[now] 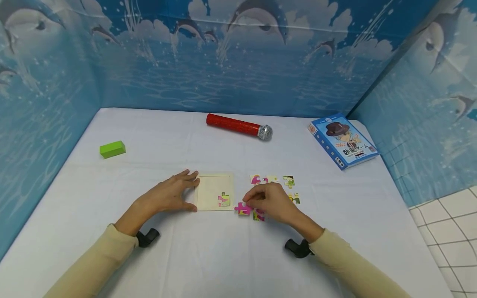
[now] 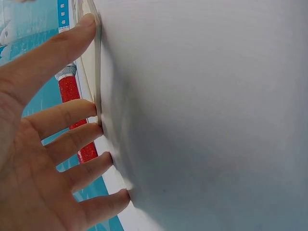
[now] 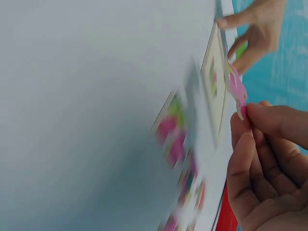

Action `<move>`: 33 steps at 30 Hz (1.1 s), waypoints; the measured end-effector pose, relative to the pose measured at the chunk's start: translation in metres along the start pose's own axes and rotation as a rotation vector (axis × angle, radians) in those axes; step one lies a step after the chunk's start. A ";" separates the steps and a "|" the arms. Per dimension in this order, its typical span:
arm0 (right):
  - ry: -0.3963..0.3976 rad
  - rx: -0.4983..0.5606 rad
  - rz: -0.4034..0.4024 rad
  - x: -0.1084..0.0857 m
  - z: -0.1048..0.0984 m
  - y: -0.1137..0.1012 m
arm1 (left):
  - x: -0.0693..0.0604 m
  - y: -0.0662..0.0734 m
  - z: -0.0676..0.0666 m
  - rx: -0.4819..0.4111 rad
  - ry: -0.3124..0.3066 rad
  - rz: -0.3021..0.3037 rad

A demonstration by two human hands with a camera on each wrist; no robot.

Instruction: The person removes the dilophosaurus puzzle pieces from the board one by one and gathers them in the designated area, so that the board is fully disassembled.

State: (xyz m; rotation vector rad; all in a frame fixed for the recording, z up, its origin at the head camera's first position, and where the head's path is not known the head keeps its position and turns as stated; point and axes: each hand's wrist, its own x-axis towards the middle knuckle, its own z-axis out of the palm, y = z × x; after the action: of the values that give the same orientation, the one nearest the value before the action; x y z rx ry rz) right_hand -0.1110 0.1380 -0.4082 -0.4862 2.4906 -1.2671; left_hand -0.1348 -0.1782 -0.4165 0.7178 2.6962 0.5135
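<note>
A square cream puzzle tray (image 1: 208, 188) lies on the white table, with one pink-and-green puzzle piece (image 1: 224, 200) in its lower right part. My left hand (image 1: 173, 193) rests at the tray's left edge, fingers spread and thumb touching the rim. Between thumb and fingers, my right hand (image 1: 271, 201) pinches a pink puzzle piece (image 3: 236, 90), held above the table just right of the tray. Several loose pieces lie under and around the right hand, among them a green one (image 1: 288, 181) and a pink one (image 1: 258, 215); the hand hides some.
A red microphone (image 1: 232, 125) with a silver head lies at the back. To the back right is a blue game box (image 1: 343, 140); a green block (image 1: 112, 149) sits at the left. Dolphin-printed curtains (image 1: 223, 62) enclose the table's back and sides.
</note>
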 end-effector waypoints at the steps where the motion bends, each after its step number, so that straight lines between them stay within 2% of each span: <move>1: 0.009 -0.007 0.017 -0.005 -0.005 0.005 | 0.000 0.000 0.000 -0.003 0.002 -0.001; 8: 0.068 -0.066 0.118 -0.036 -0.035 0.033 | 0.000 0.000 0.000 0.002 -0.007 -0.012; 13: 0.092 -0.084 0.169 -0.046 -0.040 0.046 | 0.000 0.000 0.000 0.009 -0.008 -0.015; 20: 0.144 -0.112 0.119 -0.048 -0.032 0.053 | 0.000 0.001 0.000 0.006 -0.011 -0.020; 28: 0.208 -0.201 0.091 -0.049 -0.025 0.055 | 0.000 0.003 0.003 0.013 -0.011 -0.030; 33: 0.238 -0.204 0.010 -0.041 -0.022 0.047 | -0.001 0.003 0.003 0.020 -0.002 -0.027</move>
State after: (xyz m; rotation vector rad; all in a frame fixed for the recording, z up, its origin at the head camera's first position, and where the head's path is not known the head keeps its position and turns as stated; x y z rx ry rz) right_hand -0.0905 0.1976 -0.4300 -0.3887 2.8354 -1.1306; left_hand -0.1319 -0.1756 -0.4179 0.6859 2.7087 0.4802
